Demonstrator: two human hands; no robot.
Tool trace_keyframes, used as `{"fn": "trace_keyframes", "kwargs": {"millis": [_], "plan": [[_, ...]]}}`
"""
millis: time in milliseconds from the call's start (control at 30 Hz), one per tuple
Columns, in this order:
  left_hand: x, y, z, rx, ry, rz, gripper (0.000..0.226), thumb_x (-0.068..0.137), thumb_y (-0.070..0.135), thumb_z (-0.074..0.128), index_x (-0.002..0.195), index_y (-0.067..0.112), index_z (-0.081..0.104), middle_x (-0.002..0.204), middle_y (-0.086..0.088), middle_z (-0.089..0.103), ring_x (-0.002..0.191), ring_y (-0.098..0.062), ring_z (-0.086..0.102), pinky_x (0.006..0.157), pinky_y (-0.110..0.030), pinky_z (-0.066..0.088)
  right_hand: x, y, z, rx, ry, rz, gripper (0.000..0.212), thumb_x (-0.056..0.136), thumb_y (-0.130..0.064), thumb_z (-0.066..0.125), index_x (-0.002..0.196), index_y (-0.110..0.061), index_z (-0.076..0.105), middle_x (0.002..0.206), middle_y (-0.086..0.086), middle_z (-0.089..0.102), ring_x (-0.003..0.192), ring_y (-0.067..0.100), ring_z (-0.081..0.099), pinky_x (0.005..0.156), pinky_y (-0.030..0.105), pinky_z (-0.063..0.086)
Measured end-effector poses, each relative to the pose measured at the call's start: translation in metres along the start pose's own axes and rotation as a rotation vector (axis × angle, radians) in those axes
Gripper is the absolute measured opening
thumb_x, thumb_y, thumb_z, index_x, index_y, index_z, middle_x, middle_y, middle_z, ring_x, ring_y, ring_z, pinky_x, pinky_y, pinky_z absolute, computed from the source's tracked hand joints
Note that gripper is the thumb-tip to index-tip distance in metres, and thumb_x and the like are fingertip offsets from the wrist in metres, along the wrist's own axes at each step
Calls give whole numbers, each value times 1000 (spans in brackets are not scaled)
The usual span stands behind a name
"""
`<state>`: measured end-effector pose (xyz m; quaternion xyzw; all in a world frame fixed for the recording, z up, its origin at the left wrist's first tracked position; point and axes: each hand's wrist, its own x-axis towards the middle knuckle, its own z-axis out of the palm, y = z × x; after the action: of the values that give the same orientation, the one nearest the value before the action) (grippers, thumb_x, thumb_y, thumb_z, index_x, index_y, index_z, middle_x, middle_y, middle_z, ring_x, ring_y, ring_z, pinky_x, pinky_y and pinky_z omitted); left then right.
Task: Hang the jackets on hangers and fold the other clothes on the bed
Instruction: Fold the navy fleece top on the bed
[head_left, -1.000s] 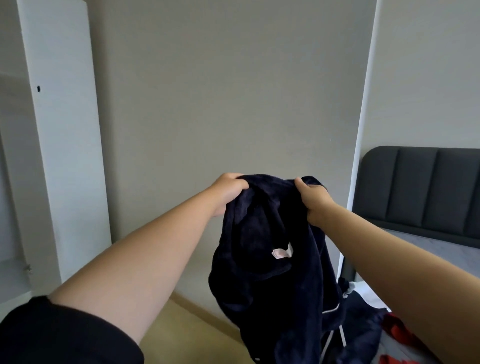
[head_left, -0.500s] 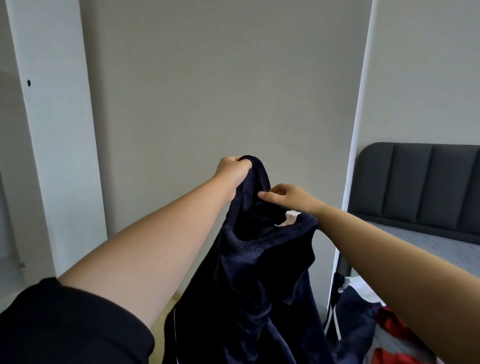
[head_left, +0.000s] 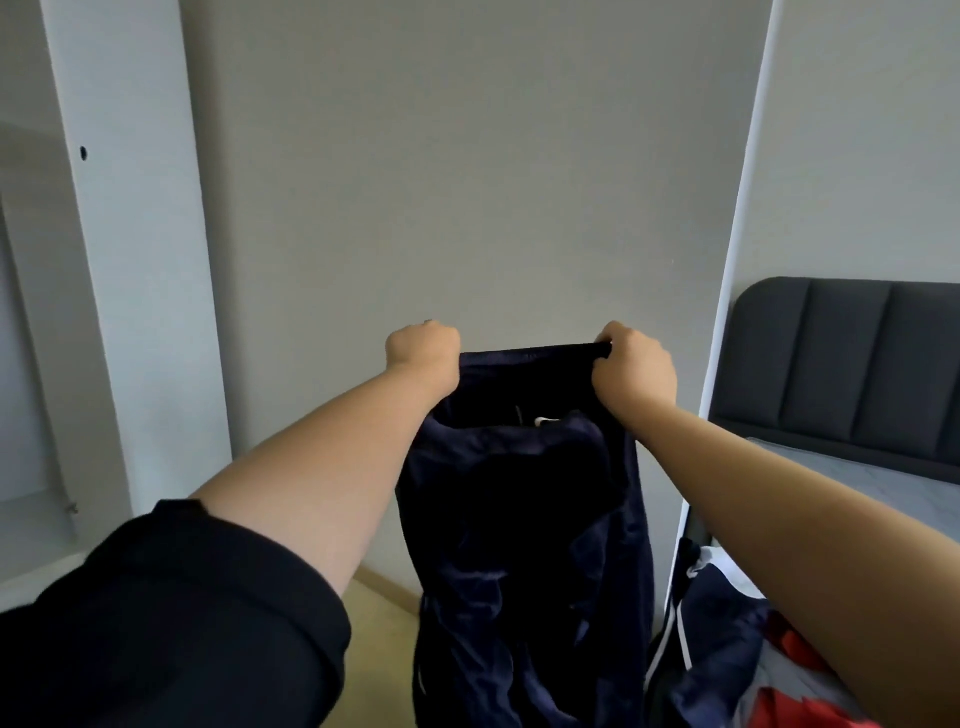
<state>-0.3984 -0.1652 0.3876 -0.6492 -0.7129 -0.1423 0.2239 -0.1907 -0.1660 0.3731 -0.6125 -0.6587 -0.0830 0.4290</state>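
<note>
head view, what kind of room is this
Most likely a bedroom: a bed with a padded grey headboard stands at right with clothes piled on it, and an open white wardrobe is at left.

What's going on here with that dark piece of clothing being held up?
A person is sorting laundry beside a bed. The left hand and the right hand each grip one end of the top edge of a dark navy, velvety garment, stretching that edge flat at arm's length so the rest hangs straight down in front of a grey wall. More clothes, navy with white trim and something red, lie in a heap on the grey bed to the right. No hanger is visible.
</note>
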Motion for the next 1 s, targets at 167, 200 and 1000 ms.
{"fn": "trace_keyframes", "kwargs": {"millis": [167,200,1000], "plan": [[4,-33,11,30,-122,-231,10,80,8,52,74,15,51,82,4,55,77,-17,55,64,-23,38,6,34,-10,-413,-293,102,10,81,2,46,82,-8,47,82,6,48,77,28,51,67,33,41],[6,-37,13,-44,-143,-288,12,79,7,50,70,13,49,76,3,53,68,-16,51,59,-23,37,3,39,-13,-503,-388,127,10,81,1,47,78,-8,44,77,4,47,72,24,51,66,32,41],[5,45,-20,-1326,-220,50,37,85,-4,52,115,15,64,103,-5,66,90,-17,62,84,-29,50,-32,-43,18,-927,-223,-1118,12,79,-9,59,91,-11,58,74,1,65,65,21,61,52,30,35]]}}
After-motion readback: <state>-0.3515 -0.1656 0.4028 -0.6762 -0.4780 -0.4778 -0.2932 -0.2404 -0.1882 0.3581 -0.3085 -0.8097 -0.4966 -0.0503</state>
